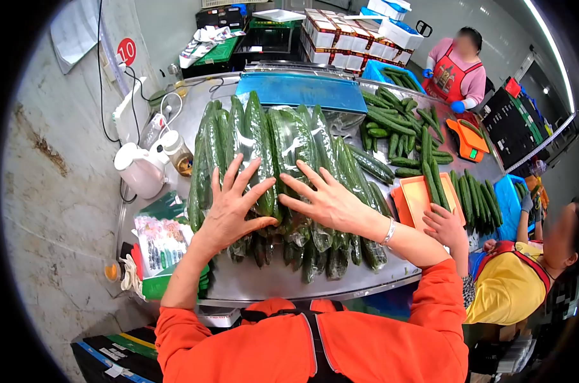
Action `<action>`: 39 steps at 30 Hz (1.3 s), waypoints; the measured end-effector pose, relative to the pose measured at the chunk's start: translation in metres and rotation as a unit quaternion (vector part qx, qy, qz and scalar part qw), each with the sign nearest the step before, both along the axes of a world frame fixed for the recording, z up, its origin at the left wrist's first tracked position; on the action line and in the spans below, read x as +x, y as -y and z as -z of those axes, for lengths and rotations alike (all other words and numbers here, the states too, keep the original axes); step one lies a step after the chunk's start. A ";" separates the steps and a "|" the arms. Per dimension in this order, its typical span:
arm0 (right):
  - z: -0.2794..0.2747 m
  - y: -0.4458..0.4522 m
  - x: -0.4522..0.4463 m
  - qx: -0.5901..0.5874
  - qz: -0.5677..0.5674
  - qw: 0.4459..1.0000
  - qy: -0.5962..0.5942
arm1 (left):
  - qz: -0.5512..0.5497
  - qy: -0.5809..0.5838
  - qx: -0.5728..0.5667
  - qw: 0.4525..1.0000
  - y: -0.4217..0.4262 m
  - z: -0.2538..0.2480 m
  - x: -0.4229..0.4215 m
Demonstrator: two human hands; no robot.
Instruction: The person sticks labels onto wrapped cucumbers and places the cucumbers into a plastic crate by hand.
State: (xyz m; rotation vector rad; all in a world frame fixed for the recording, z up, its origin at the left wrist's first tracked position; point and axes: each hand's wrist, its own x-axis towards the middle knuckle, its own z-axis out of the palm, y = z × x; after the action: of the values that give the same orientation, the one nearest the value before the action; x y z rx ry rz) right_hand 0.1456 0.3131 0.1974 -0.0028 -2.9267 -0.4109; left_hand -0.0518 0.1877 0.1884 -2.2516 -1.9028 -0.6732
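Note:
A broad pile of cucumbers in clear plastic bags lies on the metal table in front of me. My left hand rests on the left-middle of the pile, its fingers spread over the shiny wrap. Just to its right, my right hand also lies with fingers apart on the bags. Neither hand is closed around a bag. Beneath the top bags, more bagged cucumbers show their ends toward the table's front edge.
Behind the pile stands a blue panel. Loose cucumbers, an orange tray and an orange scale are to the right. A co-worker's hand is by the tray. A kettle and printed bags lie left.

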 end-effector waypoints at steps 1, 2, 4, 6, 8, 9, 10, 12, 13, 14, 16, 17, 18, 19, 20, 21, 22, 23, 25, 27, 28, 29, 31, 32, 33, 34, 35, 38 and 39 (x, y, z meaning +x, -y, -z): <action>0.003 -0.003 0.000 -0.007 0.004 1.000 -0.002 | -0.001 0.006 -0.002 1.000 0.000 0.000 0.000; 0.003 -0.005 0.000 -0.003 0.000 1.000 -0.005 | -0.003 0.012 -0.004 1.000 0.000 -0.001 0.000; 0.002 -0.010 -0.001 -0.018 -0.019 1.000 -0.009 | -0.003 0.010 -0.003 1.000 0.000 0.000 0.000; 0.001 -0.014 -0.001 0.010 -0.030 0.999 -0.011 | -0.005 0.012 -0.007 1.000 0.000 -0.001 0.001; 0.004 -0.018 -0.002 0.023 -0.068 0.996 -0.048 | -0.008 0.015 -0.005 1.000 0.000 -0.001 0.001; 0.002 -0.017 -0.002 0.017 -0.069 0.995 -0.071 | -0.006 0.017 -0.007 1.000 0.000 -0.001 0.000; -0.003 -0.018 -0.003 0.017 -0.071 0.993 -0.098 | -0.003 0.021 -0.008 1.000 0.000 -0.001 0.000; -0.016 -0.023 -0.002 0.043 -0.063 0.987 -0.139 | -0.011 0.022 -0.009 1.000 0.000 -0.001 0.001; -0.021 -0.027 -0.002 0.023 -0.061 0.984 -0.168 | -0.011 0.019 -0.011 1.000 0.000 -0.001 0.001; -0.025 -0.033 -0.004 -0.020 -0.067 0.973 -0.220 | -0.011 0.017 -0.013 1.000 0.001 -0.001 0.001; -0.037 -0.045 -0.004 -0.089 -0.071 0.947 -0.301 | -0.014 0.018 -0.009 1.000 0.001 0.001 0.001; -0.040 -0.053 -0.006 -0.110 -0.068 0.932 -0.340 | -0.011 0.019 -0.010 1.000 0.001 0.000 0.001; -0.043 -0.060 -0.007 -0.132 -0.063 0.914 -0.378 | -0.006 0.021 -0.011 1.000 0.002 0.001 0.001; -0.047 -0.062 -0.006 -0.175 -0.034 0.900 -0.398 | -0.007 0.023 -0.013 1.000 0.002 0.001 0.001; -0.052 -0.067 -0.007 -0.162 -0.025 0.888 -0.431 | -0.006 0.024 -0.008 1.000 0.002 0.001 0.001; -0.055 -0.071 -0.006 -0.224 0.023 0.868 -0.441 | -0.004 0.025 -0.003 1.000 0.001 0.002 0.001; -0.058 -0.075 -0.005 -0.284 0.070 0.843 -0.451 | -0.004 0.024 0.000 1.000 0.001 0.003 0.001; -0.059 -0.086 -0.005 -0.295 0.084 0.822 -0.480 | -0.005 0.027 -0.002 1.000 0.001 0.003 0.001; -0.067 -0.097 -0.004 -0.328 0.091 0.773 -0.536 | -0.005 0.027 -0.001 1.000 0.001 0.002 0.001; -0.077 -0.103 0.005 -0.397 0.077 0.728 -0.554 | -0.001 0.048 -0.008 0.999 0.003 0.000 0.001; -0.083 -0.105 0.010 -0.433 0.055 0.701 -0.564 | 0.001 0.048 -0.006 0.999 0.003 0.000 0.001; -0.090 -0.107 0.018 -0.430 0.061 0.707 -0.559 | 0.002 0.076 -0.001 0.997 0.003 0.000 0.000; -0.097 -0.121 0.034 -0.479 0.018 0.682 -0.552 | 0.003 0.133 0.035 0.990 0.001 0.001 -0.003; -0.100 -0.128 0.043 -0.498 0.024 0.670 -0.551 | -0.013 0.140 0.066 0.988 0.000 -0.004 -0.003; -0.106 -0.129 0.049 -0.527 0.013 0.654 -0.543 | -0.013 0.209 0.088 0.974 -0.001 -0.007 -0.003; -0.110 -0.130 0.055 -0.556 0.001 0.636 -0.535 | -0.012 0.277 0.108 0.955 -0.002 -0.009 -0.005; -0.112 -0.135 0.062 -0.587 -0.020 0.629 -0.509 | 0.029 0.344 0.113 0.932 -0.008 -0.006 -0.012; -0.114 -0.136 0.066 -0.668 -0.050 0.592 -0.448 | 0.132 0.697 0.046 0.703 -0.020 -0.028 -0.009; -0.110 -0.139 0.067 -0.689 -0.065 0.591 -0.414 | 0.128 0.728 0.007 0.674 -0.026 -0.033 -0.010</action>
State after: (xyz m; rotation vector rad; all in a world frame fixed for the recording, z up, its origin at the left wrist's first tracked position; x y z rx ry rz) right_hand 0.2126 0.4519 0.3076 -0.1424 -1.5675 1.4789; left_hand -0.0622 0.2138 0.2210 -1.8952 -1.6679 -3.1730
